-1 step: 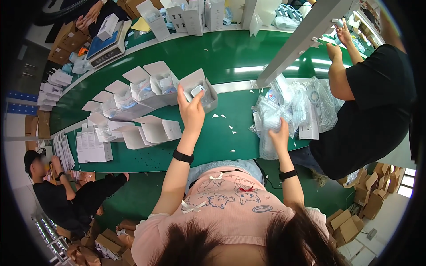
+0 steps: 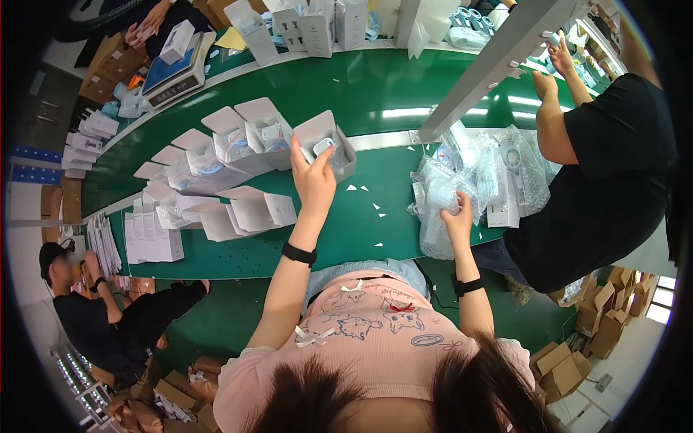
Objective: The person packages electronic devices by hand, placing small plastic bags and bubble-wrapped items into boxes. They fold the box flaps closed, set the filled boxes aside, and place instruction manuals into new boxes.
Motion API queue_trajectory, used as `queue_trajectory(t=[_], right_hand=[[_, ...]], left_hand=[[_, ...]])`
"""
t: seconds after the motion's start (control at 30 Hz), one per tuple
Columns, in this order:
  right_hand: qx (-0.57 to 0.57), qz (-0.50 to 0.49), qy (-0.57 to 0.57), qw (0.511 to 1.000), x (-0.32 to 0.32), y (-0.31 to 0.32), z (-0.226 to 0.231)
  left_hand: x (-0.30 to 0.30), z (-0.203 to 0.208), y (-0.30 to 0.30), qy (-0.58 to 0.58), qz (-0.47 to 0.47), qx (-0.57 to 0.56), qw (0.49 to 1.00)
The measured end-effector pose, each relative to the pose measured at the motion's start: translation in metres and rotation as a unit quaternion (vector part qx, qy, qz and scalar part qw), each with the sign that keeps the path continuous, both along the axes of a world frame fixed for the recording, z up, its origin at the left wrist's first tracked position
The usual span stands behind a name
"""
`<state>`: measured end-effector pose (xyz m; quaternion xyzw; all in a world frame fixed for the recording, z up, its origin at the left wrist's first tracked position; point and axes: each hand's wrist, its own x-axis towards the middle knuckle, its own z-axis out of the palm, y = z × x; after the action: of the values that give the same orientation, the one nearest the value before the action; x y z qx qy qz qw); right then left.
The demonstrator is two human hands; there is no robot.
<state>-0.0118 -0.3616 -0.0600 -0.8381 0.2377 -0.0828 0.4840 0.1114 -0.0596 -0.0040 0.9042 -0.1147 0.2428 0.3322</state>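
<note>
My left hand [image 2: 314,184] grips the near wall of an open white box [image 2: 345,160], its fingers at the rim. Inside that box a small white device [image 2: 324,146] lies in clear plastic, against my fingers. On the right, my right hand [image 2: 460,225] has curled fingers and thumb at the edge of a clear bubble-wrap bag [image 2: 436,227], which lies in front of a heap of similar bags [image 2: 490,173]. What is inside the bag cannot be made out. Left of my left hand stands a row of open white boxes [image 2: 249,155] holding plastic-wrapped parts.
Two open white boxes [image 2: 245,216] stand nearer me, beside closed white boxes [image 2: 153,238]. Paper scraps [image 2: 376,206] dot the green table [image 2: 361,238]. A metal post [image 2: 498,68] rises at the far right. A co-worker in black [image 2: 599,159] is close on the right. A scale [image 2: 173,78] sits far left.
My right hand's fingers have curled in and shifted slightly over the bubble-wrap bag. My left hand stays at the white box.
</note>
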Motion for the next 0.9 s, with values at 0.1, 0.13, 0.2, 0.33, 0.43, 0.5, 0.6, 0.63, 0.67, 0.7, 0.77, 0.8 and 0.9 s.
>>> queue_trajectory(t=[0.1,0.13,0.2,0.33,0.43,0.5,0.6,0.63,0.67,0.7,0.77,0.8,0.9], right_hand=[[0.056,-0.016,-0.021,0.998,0.004,0.008,-0.007],[0.083,-0.023,-0.035,0.996,0.011,0.012,-0.007],[0.074,0.026,-0.014,0.997,0.021,0.026,-0.001],[0.095,0.129,0.031,0.987,0.035,0.066,0.004],[0.104,0.176,0.079,0.976,0.048,0.092,-0.003],[0.038,0.237,0.175,0.955,0.052,0.100,-0.005],[-0.199,0.341,-0.028,0.918,0.045,0.102,0.021],[-0.310,0.378,-0.131,0.863,0.044,0.102,0.030],[-0.310,0.380,-0.130,0.862,0.045,0.103,0.036],[-0.352,0.477,-0.178,0.786,0.047,0.104,0.041],[-0.416,0.638,-0.260,0.593,0.050,0.108,0.048],[-0.418,0.637,-0.258,0.594,0.052,0.115,0.041],[-0.425,0.663,-0.266,0.556,0.062,0.136,0.003]], left_hand=[[-0.014,0.033,-0.007,-0.010,-0.001,-0.027,1.000],[-0.017,0.042,-0.006,-0.018,0.000,-0.041,0.999],[-0.040,0.048,0.012,-0.094,0.024,-0.028,0.995],[-0.091,0.052,0.072,-0.231,0.089,0.091,0.965],[-0.108,0.062,0.092,-0.077,0.133,0.111,0.982],[-0.110,0.046,0.098,-0.046,0.111,0.183,0.976],[-0.111,0.029,0.104,0.019,0.065,0.322,0.944],[-0.112,0.029,0.101,0.000,0.051,0.304,0.951],[-0.113,0.028,0.096,-0.020,0.038,0.286,0.957],[-0.115,0.027,0.089,-0.039,0.025,0.268,0.962],[-0.119,0.022,0.076,-0.024,-0.001,0.272,0.962],[-0.121,0.019,0.069,-0.010,-0.029,0.277,0.960],[-0.121,0.027,0.045,0.012,-0.065,0.266,0.962]])
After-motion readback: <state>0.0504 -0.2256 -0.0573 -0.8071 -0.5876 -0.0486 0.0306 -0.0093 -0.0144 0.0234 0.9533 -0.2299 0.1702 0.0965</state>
